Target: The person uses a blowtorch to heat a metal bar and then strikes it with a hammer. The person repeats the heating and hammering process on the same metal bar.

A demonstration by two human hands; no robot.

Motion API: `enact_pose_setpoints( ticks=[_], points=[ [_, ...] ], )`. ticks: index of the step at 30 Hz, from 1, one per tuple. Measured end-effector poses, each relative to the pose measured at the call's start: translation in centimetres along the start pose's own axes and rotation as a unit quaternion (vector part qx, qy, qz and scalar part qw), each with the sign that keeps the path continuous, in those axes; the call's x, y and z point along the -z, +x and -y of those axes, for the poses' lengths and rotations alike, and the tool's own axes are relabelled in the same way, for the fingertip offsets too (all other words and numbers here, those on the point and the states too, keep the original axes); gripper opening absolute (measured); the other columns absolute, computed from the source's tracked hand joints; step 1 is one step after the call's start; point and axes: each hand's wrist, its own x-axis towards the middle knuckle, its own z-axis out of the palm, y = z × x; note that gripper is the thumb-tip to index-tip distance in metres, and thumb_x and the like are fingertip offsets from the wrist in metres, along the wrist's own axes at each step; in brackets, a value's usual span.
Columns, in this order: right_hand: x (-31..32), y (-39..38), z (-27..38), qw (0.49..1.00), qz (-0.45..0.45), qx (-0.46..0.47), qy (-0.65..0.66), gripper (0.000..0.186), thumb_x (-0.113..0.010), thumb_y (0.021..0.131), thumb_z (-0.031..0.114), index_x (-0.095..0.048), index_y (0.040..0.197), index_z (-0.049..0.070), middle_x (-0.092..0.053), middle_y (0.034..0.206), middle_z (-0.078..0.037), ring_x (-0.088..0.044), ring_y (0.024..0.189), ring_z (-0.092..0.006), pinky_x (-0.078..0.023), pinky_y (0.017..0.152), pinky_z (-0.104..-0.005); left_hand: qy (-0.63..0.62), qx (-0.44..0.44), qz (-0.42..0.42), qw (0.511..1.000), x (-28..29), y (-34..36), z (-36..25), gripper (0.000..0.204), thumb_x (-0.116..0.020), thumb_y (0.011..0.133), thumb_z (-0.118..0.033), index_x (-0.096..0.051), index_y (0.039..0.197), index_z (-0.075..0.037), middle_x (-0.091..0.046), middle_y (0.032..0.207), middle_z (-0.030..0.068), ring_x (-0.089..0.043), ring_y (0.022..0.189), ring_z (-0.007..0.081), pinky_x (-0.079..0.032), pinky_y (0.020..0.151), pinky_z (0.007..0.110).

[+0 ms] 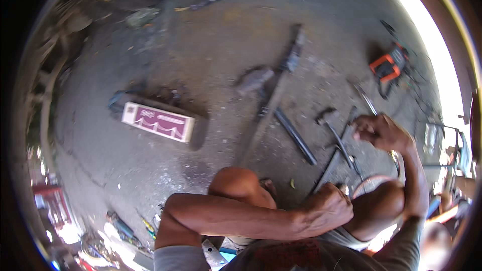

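My left hand [327, 212] is closed in a fist in front of my body, near my knee. Whatever it holds, if anything, is hidden. My right hand [384, 133] is held out to the right with its fingers curled; I cannot make out anything in them. Beside its fingertips lies a hammer [337, 138] with a dark handle. The hammer crosses a flat metal bar [329, 166] that runs down toward my left hand. A shiny metal rod [366, 100] shows just beyond my right hand. Left of the hammer lies a dark tube [296, 137].
A long flat metal bar [271, 103] lies across the concrete floor, with a greyish lump [254, 80] beside it. To the left rests a purple-and-white box [158, 122]. An orange-and-black device [389, 65] with cables is at the right. Tools [123, 228] lie at lower left.
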Motion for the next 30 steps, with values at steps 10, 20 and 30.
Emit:
enact_pose_setpoints(
  ticks=[10,20,30],
  points=[
    [-0.9,-9.0,-19.1,0.980,-0.119,-0.150,0.050,0.043,-0.067,0.102,0.043,-0.071,0.109,0.002,-0.073,0.087,-0.011,-0.070,0.082,-0.0214,-0.055,0.078,-0.0394,-0.021,-0.064,0.138,0.988,0.5,0.8,-4.3,0.015,-0.071,0.076,-0.022,-0.063,0.066,-0.014,-0.054,0.057,-0.0022,-0.056,0.054,0.0111,-0.036,0.049,0.034],
    [-11.4,-14.6,-40.8,0.912,-0.242,-0.316,-0.098,0.031,-0.076,0.092,0.031,-0.072,0.108,0.006,-0.073,0.101,-0.019,-0.071,0.099,-0.0400,-0.055,0.085,-0.0489,0.037,-0.046,0.267,0.962,-2.5,3.6,-4.7,0.014,-0.069,0.080,-0.021,-0.062,0.070,-0.013,-0.059,0.062,-0.0002,-0.062,0.060,0.0128,-0.039,0.053,0.034],
    [-11.9,-8.2,-44.2,0.930,-0.199,-0.294,-0.093,0.069,-0.086,0.081,0.034,-0.057,0.139,0.009,-0.066,0.133,-0.018,-0.063,0.124,-0.0391,-0.049,0.100,-0.0552,-0.015,0.003,0.371,0.929,-7.6,5.9,-2.7,0.021,-0.072,0.084,-0.027,-0.070,0.071,-0.011,-0.066,0.064,0.0048,-0.069,0.062,0.0200,-0.046,0.053,0.038]
  ],
)
